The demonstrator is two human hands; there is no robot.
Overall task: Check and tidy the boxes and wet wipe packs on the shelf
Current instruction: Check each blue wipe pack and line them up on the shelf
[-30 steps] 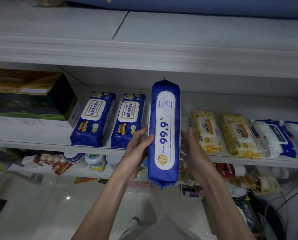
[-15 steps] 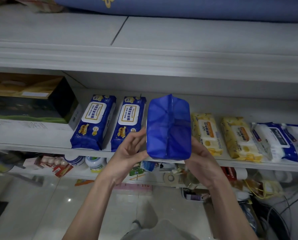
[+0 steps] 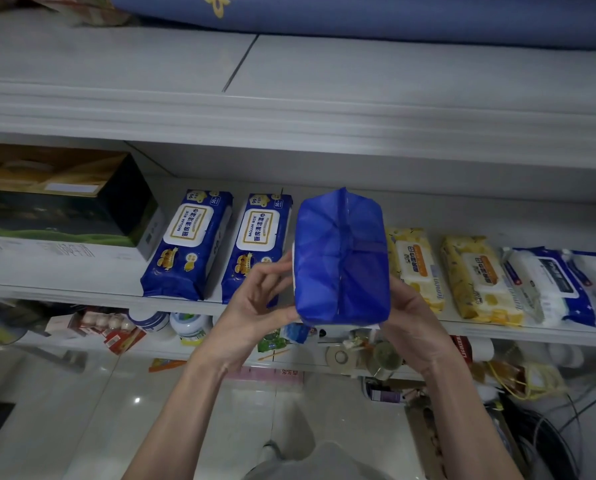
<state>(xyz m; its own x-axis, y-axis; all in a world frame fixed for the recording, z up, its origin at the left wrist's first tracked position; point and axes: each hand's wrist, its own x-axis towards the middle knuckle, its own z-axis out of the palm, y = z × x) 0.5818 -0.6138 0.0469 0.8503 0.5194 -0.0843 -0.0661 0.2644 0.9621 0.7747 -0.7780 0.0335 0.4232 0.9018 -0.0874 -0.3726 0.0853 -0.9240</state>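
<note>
Fingers (image 3: 272, 277) of the left hand (image 3: 255, 306) are curled against the left side of a blue wet wipe pack (image 3: 341, 258), with the thumb pressed near its lower left corner. The right hand (image 3: 414, 320) grips the pack from the right. Its palm lies along the lower right edge and its fingers are wrapped out of sight behind the pack. Both hands are narrowly closed on the pack, which sits between them.

The pack is held in the air, off the shelf (image 3: 64, 271), with a plain blue face and centre seam turned toward the camera. It hangs in front of the space between two blue packs (image 3: 189, 244) lying side by side on the shelf and two yellow packs (image 3: 416, 268) to the right. It covers part of the nearer blue one.

Beyond the yellow packs lie white-and-blue packs (image 3: 549, 285). A dark box (image 3: 64, 199) stands at the shelf's left end on a flat white box. Small jars, cartons and tape crowd the lower shelf (image 3: 220, 356).
</note>
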